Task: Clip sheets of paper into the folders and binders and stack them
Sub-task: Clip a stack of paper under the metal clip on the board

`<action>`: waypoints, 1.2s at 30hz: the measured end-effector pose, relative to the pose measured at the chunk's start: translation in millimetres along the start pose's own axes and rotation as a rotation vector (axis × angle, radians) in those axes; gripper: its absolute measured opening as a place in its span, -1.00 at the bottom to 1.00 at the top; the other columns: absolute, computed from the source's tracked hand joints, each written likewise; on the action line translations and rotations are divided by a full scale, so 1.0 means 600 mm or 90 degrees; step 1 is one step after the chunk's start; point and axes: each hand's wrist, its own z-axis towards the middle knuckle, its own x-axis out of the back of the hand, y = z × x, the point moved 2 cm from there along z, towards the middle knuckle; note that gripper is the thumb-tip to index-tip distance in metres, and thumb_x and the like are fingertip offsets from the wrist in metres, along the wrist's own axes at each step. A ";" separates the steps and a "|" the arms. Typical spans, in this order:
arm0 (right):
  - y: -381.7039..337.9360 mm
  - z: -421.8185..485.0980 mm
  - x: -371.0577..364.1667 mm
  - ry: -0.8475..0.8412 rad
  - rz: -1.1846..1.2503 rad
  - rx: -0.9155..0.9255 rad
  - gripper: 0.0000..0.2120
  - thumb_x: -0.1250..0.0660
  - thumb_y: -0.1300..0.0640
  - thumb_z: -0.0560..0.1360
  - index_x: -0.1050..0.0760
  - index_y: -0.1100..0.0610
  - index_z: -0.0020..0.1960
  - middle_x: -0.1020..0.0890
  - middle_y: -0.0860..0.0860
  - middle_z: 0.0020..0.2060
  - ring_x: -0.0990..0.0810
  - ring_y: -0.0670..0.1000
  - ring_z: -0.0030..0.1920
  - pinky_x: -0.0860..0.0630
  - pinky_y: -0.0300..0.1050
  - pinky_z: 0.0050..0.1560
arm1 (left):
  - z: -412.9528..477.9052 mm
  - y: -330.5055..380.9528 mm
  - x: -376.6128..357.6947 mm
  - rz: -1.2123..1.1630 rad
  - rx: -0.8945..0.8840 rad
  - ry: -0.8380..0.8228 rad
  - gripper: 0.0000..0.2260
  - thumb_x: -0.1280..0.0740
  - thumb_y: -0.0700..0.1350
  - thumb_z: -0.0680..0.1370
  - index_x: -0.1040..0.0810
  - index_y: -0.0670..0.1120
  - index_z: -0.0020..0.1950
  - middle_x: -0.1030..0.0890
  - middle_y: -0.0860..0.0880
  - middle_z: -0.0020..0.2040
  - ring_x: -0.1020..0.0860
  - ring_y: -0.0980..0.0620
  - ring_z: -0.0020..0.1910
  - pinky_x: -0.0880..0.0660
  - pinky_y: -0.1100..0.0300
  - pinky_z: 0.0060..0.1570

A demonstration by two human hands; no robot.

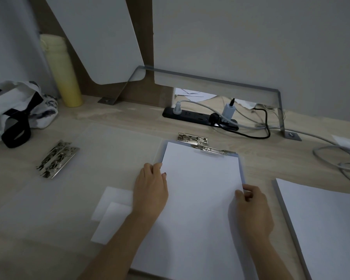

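A stack of white sheets (200, 188) lies in the middle of the wooden table (129, 116), running down to its near edge, held between the two hands. The left hand (151, 188) grips the stack's left edge near the far corner, fingers bent against the edge and thumb tip on the top sheet. The right hand (251, 209) pinches the right edge lower down, thumb on top and fingers curled round the side. The sheets rest on a blue folder (242, 170), of which only a thin strip shows along the right side. One metal clip (212, 149) sits at the stack's far edge, and a second clip (192, 137) lies just behind it. Left of the stack spreads a translucent cover (109, 150) with a heap of loose clips (57, 161) on its far left corner; their number is unclear. Two overlapping white slips (113, 215) lie beside the left wrist. Toward the table's right edge lies a second paper stack (327, 229) on a grey board. Along the far edge stand a power strip (200, 118), a yellow bottle (63, 71) and a bag (14, 110).
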 end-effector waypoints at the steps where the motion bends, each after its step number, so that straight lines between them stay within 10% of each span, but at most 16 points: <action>1: -0.002 0.000 0.001 -0.003 -0.014 0.008 -0.77 -0.20 0.13 0.52 -0.45 0.08 0.16 -0.57 0.11 0.05 -0.47 0.08 -0.07 -0.29 -0.09 -0.11 | 0.001 -0.001 -0.002 0.008 -0.008 0.012 -0.75 -0.27 -0.23 0.53 -0.50 -0.24 0.19 -0.52 -0.24 -0.02 -0.52 -0.22 -0.10 -0.44 -0.01 -0.14; 5: -0.013 -0.012 -0.001 0.011 -0.134 0.089 -0.70 -0.18 0.19 0.54 -0.49 0.04 0.23 -0.45 0.16 0.09 -0.47 0.17 0.04 -0.28 -0.11 -0.14 | 0.006 -0.006 -0.010 0.050 -0.088 0.019 -0.49 -0.43 -0.37 0.31 -0.54 -0.10 0.24 -0.58 -0.16 0.04 -0.56 -0.14 -0.10 -0.53 0.04 -0.23; 9: -0.015 -0.016 0.000 0.039 -0.232 0.187 -0.70 -0.23 0.24 0.52 -0.56 0.09 0.21 -0.46 0.20 -0.05 -0.43 0.20 0.00 -0.28 -0.11 -0.16 | 0.012 0.001 -0.014 0.030 -0.176 -0.054 -0.48 -0.15 -0.41 0.48 -0.40 -0.06 0.39 -0.35 -0.05 0.46 -0.29 0.01 0.43 -0.32 0.16 0.30; 13: -0.016 0.008 0.013 -0.028 -0.301 0.216 -0.71 -0.22 0.20 0.53 -0.57 0.07 0.20 -0.51 0.21 -0.12 -0.45 0.20 -0.02 -0.35 -0.07 -0.14 | 0.006 0.006 -0.020 0.068 -0.197 -0.053 -0.51 -0.04 0.06 0.52 -0.52 -0.14 0.28 -0.49 -0.08 0.35 -0.49 0.04 0.32 -0.38 0.28 0.25; 15: -0.023 0.021 0.017 -0.079 -0.286 0.210 -0.72 -0.20 0.19 0.53 -0.59 0.10 0.16 -0.57 0.22 -0.11 -0.51 0.20 -0.07 -0.40 -0.09 -0.15 | -0.006 0.010 -0.025 0.110 -0.194 -0.094 -0.20 0.20 0.32 0.40 -0.19 -0.12 0.49 -0.14 -0.02 0.53 -0.14 0.08 0.51 0.03 0.29 0.42; 21: -0.079 0.104 0.007 -0.208 0.239 -0.130 -0.82 -0.17 0.35 0.51 -0.50 0.29 0.05 -0.51 0.47 -0.02 -0.46 0.00 -0.39 -0.54 -0.27 -0.23 | -0.010 0.005 -0.034 0.102 -0.188 -0.125 0.01 0.51 0.45 0.24 0.14 -0.11 0.54 0.20 -0.01 0.54 0.29 0.19 0.45 0.30 0.24 0.43; 24: -0.102 0.135 -0.012 -0.264 0.496 -0.214 -0.81 -0.04 0.40 0.51 -0.37 0.23 -0.18 -0.24 0.58 0.26 -0.55 0.11 -0.33 -0.55 -0.30 -0.06 | -0.011 0.004 -0.036 0.111 -0.184 -0.102 -0.09 0.38 0.39 0.41 -0.15 -0.18 0.50 -0.13 -0.11 0.53 -0.02 0.06 0.50 0.07 0.19 0.48; 27: -0.113 0.151 -0.022 -0.248 0.529 -0.225 -0.81 -0.06 0.35 0.54 -0.41 0.27 -0.17 -0.49 0.32 0.20 -0.58 0.13 -0.09 -0.47 -0.10 0.17 | -0.011 0.002 -0.036 0.127 -0.177 -0.116 -0.24 0.18 0.30 0.54 -0.40 -0.24 0.37 -0.42 -0.17 0.40 -0.39 -0.08 0.39 -0.11 0.12 0.40; 30: -0.132 0.152 -0.031 -0.247 0.468 -0.129 -0.70 -0.12 0.36 0.53 -0.39 0.32 0.24 -0.57 0.17 0.04 -0.58 0.09 0.06 -0.45 -0.11 0.21 | -0.013 0.002 -0.036 0.124 -0.185 -0.095 -0.27 0.13 0.29 0.55 -0.41 -0.25 0.36 -0.43 -0.17 0.39 -0.40 -0.08 0.38 -0.09 0.06 0.38; 36: -0.167 0.132 -0.058 -0.261 0.256 0.074 -0.65 -0.13 0.35 0.52 -0.49 0.21 0.25 -0.60 0.03 0.05 -0.55 -0.02 0.11 -0.41 -0.15 0.24 | -0.012 0.002 -0.039 0.122 -0.186 -0.064 -0.29 0.12 0.28 0.55 -0.41 -0.24 0.37 -0.43 -0.17 0.39 -0.41 -0.07 0.38 -0.23 0.11 0.42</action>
